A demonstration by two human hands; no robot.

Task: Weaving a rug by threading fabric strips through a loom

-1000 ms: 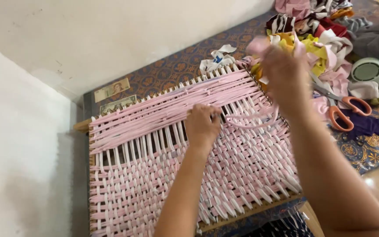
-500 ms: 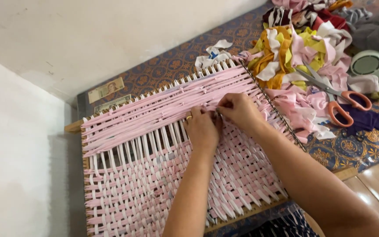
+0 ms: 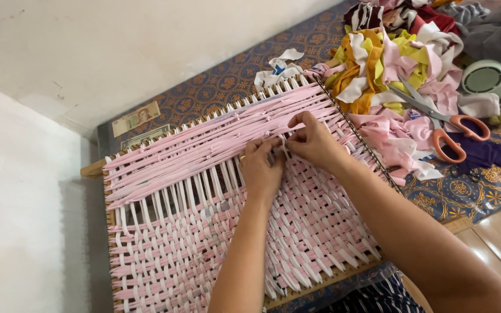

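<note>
Your left hand (image 3: 260, 168) and right hand (image 3: 314, 141) met near the middle of the wooden weaving frame (image 3: 96, 168), fingers of both closed on a pink fabric strip (image 3: 279, 146) at the line where woven and bare warp met. The pink-and-white woven mat (image 3: 215, 249) filled the frame's near half, from the near edge up to your hands. Beyond them, toward the far edge, a band of pink strips (image 3: 204, 145) lay bunched across the white warp, not yet packed down, so I judged roughly half the weaving was left. The orange-handled scissors (image 3: 442, 124) lay on the scrap fabric pile (image 3: 395, 64) past the frame's right edge.
</note>
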